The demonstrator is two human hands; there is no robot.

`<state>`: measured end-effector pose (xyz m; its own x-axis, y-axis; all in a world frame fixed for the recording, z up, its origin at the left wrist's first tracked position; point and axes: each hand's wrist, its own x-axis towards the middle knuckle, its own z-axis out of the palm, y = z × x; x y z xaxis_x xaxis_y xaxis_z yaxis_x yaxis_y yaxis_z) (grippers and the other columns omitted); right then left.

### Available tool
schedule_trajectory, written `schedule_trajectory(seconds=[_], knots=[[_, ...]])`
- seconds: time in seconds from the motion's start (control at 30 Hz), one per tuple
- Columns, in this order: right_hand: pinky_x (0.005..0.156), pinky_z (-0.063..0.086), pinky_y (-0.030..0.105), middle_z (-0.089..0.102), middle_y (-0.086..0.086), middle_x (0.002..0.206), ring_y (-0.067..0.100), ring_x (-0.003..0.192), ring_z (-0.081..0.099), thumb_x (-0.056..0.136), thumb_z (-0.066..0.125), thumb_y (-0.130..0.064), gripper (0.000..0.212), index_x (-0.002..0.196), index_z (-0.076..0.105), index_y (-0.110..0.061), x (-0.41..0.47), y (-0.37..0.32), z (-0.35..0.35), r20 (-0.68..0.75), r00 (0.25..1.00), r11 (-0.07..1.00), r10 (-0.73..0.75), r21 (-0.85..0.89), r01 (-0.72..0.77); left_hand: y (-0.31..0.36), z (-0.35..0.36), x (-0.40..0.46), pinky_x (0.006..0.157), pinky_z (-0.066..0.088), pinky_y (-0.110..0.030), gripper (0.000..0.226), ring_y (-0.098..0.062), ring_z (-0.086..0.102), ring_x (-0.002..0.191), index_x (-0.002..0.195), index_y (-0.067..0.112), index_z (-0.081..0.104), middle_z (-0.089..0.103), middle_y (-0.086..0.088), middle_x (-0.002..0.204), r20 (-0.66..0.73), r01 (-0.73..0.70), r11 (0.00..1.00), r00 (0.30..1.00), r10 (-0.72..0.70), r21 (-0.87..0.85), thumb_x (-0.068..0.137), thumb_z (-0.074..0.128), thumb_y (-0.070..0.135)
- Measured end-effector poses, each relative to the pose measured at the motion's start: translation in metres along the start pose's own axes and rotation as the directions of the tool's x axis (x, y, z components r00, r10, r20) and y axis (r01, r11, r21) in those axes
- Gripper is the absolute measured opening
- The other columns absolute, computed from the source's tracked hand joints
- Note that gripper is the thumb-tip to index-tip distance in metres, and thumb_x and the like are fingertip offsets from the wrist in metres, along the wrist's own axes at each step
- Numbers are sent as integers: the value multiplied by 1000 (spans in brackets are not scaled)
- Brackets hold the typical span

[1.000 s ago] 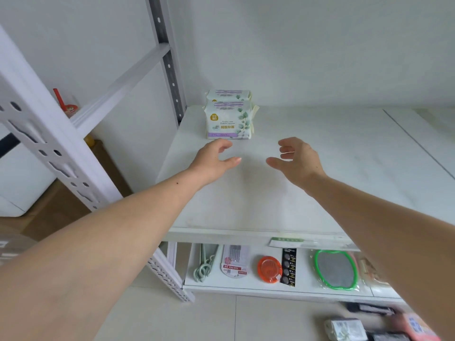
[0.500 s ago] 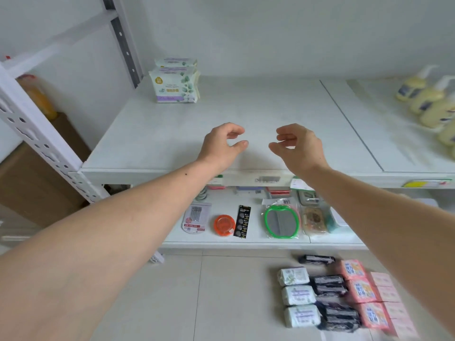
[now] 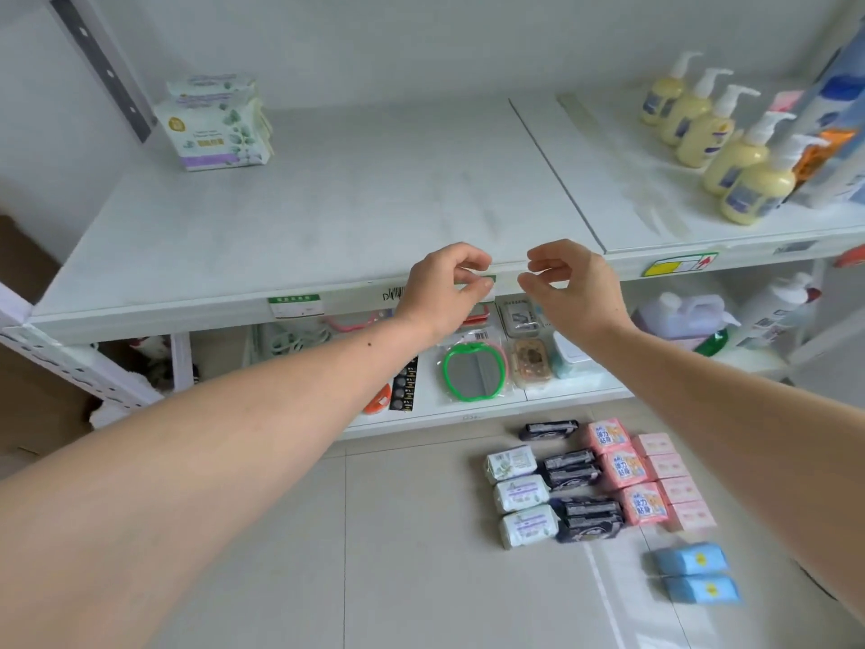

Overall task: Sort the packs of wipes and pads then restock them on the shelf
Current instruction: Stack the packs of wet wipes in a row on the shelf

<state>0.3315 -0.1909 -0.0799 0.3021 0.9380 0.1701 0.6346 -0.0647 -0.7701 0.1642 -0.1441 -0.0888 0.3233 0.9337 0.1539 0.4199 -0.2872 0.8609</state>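
Observation:
Two white packs with green leaf print (image 3: pixel 215 121) stand stacked at the back left of the white shelf (image 3: pixel 327 194). On the floor lie sorted rows: white packs (image 3: pixel 519 493), dark packs (image 3: pixel 580 489), pink packs (image 3: pixel 627 470), pale pink packs (image 3: pixel 674 480) and two blue packs (image 3: pixel 692 573). My left hand (image 3: pixel 444 285) and my right hand (image 3: pixel 568 283) hover side by side over the shelf's front edge, fingers loosely curled, holding nothing.
Yellow pump bottles (image 3: pixel 716 133) and tall blue packages (image 3: pixel 838 110) fill the shelf's right section. The lower shelf (image 3: pixel 468 409) holds a green-rimmed mirror (image 3: pixel 472 372), small goods and detergent jugs (image 3: pixel 678 316). A grey upright (image 3: pixel 100 67) stands at the left.
My view has swung right and down, bringing the floor packs and pump bottles into sight. Both empty hands have drawn back from the stacked packs to the shelf's front edge.

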Motion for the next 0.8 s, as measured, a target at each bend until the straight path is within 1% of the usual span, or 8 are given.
schedule_trajectory(seconds=[0.17,0.3,0.37,0.43,0.53,0.67,0.73,0.8], knots=[[71,41,4,70,-4,88,7,76,63,82,69,-18,18,100,67,-16,-16,31,4,-106,994,1000,25,7,-24,-27,43,-14,80,51,-19,19,-11,67,89,104,15,67,68,7,102,144,13,998,990,-5,-56,86,68,9],[66,44,5,69,-3,84,5,73,62,81,72,-19,19,98,68,-11,-31,58,14,-152,987,998,48,48,-41,-51,67,-25,74,43,-5,20,-7,61,82,107,13,67,65,8,101,249,-6,1000,969,10,-15,87,67,11],[67,46,8,69,-5,81,5,73,63,81,73,-23,20,97,68,-13,-39,79,20,-149,986,997,70,51,-63,-65,83,-30,76,44,-9,22,-7,61,84,108,13,67,67,5,104,288,13,1000,957,-15,7,86,67,11],[67,45,8,69,-8,79,6,71,64,80,74,-24,20,96,68,-15,-46,103,24,-122,989,996,79,39,-75,-79,101,-34,78,44,-13,24,-8,61,85,109,13,67,67,4,106,311,44,999,949,-52,32,85,68,11],[66,41,3,69,-7,78,2,69,61,80,76,-26,21,96,66,-15,-52,143,26,-73,992,995,99,28,-98,-98,133,-41,71,40,-1,24,-7,60,84,111,12,66,64,6,105,325,98,994,940,-107,45,87,66,12],[68,42,5,70,-7,81,-1,73,62,80,76,-28,24,98,66,-17,-56,205,23,14,991,991,131,5,-131,-120,182,-52,69,38,2,23,-9,64,89,111,13,65,63,5,113,292,159,985,941,-173,69,88,66,14],[71,45,8,70,-7,83,1,74,64,79,77,-29,26,100,66,-18,-61,239,22,77,988,991,137,-9,-137,-132,208,-62,73,41,-3,22,-11,66,90,110,13,65,59,2,116,270,184,979,942,-200,84,87,67,12],[72,49,16,70,-7,83,4,74,65,79,77,-31,28,101,66,-19,-67,271,24,151,979,991,135,-35,-131,-148,232,-72,82,46,-16,23,-14,67,89,109,11,65,58,-1,118,248,202,973,943,-223,108,86,68,11]])
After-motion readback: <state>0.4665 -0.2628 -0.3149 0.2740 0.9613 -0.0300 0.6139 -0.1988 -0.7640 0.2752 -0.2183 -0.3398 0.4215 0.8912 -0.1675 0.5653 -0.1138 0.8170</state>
